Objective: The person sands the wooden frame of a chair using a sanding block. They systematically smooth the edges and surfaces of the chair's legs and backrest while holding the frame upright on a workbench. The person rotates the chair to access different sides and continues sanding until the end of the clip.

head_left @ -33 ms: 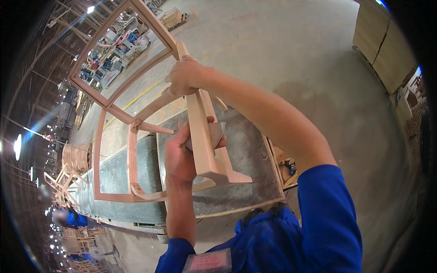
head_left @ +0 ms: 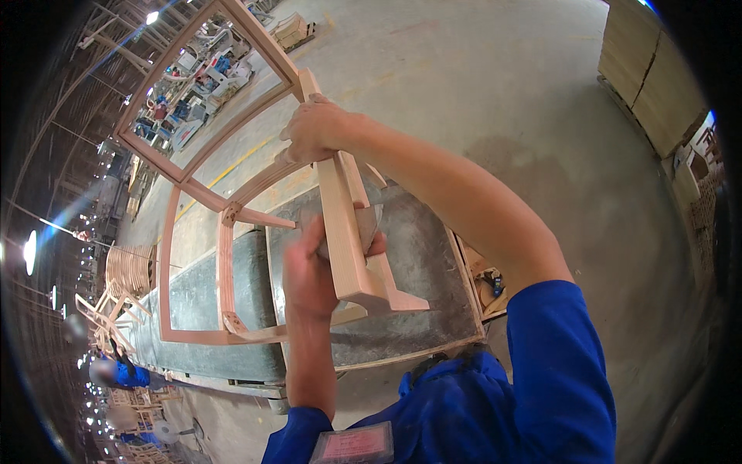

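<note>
A bare wooden chair frame [head_left: 226, 271] lies tipped over on a dark padded bench [head_left: 402, 255]. My right hand [head_left: 315, 130] is closed round the upper part of its thick front rail [head_left: 345, 232]. Lower on that rail, my left hand [head_left: 308, 267] wraps from the left, with thumb on the near side and fingertips showing beyond the right edge. Between this hand and the wood is a grey sheet of sandpaper [head_left: 369, 224], bent round the rail. Most of the left palm and fingers are hidden behind the rail.
An open wooden compartment [head_left: 488, 288] holding a dark tool adjoins the bench's right edge. Stacked curved wood parts [head_left: 130, 267] and other chair frames [head_left: 112, 309] stand at the far left. A tall board-like stack [head_left: 649, 73] stands at the right, and a person in blue [head_left: 127, 374] is far left.
My left hand has shifted slightly downward along the rail with the sandpaper, and its thumb and fingers sit a little differently. My right hand stays in place on the frame.
</note>
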### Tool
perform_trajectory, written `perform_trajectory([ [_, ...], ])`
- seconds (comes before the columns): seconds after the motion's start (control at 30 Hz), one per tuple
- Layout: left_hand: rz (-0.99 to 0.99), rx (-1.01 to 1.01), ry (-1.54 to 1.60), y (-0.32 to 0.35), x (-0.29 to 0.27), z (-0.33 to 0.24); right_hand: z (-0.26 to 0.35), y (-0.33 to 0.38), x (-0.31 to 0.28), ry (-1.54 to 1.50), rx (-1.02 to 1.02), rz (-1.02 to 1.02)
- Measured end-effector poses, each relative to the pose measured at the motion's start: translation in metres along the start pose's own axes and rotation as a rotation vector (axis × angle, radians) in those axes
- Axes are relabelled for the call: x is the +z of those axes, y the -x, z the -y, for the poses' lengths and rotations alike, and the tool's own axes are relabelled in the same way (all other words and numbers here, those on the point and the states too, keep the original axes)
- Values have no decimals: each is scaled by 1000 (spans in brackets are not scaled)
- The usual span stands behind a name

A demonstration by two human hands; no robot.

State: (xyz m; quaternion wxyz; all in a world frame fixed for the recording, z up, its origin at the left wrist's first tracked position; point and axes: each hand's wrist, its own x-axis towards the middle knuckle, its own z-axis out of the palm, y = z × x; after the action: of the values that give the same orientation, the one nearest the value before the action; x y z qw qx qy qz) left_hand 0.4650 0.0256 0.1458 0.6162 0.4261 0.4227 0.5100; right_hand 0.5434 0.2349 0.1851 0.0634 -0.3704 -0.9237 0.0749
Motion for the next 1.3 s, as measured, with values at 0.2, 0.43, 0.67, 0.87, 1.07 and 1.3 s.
perform_trajectory([
  [0.2,-92,-125,325,-33,8,-9,-7,6,6,-29,18,-100],
  [0.43,-82,-51,101,-62,-22,0,-21,-30,11,-229,9,-28],
  [0.67,82,-35,122,-4,-8,2,-64,-49,32,-215,-115,-437],
  [0.87,-11,-63,55,1,2,-5,-91,-63,47,-134,-446,-644],
  [1.07,-104,-213,92,-32,-3,-12,-82,-73,57,-145,-523,-751],
  [1.3,-128,-175,223,-3,13,-11,-86,-62,60,-234,-579,-896],
])
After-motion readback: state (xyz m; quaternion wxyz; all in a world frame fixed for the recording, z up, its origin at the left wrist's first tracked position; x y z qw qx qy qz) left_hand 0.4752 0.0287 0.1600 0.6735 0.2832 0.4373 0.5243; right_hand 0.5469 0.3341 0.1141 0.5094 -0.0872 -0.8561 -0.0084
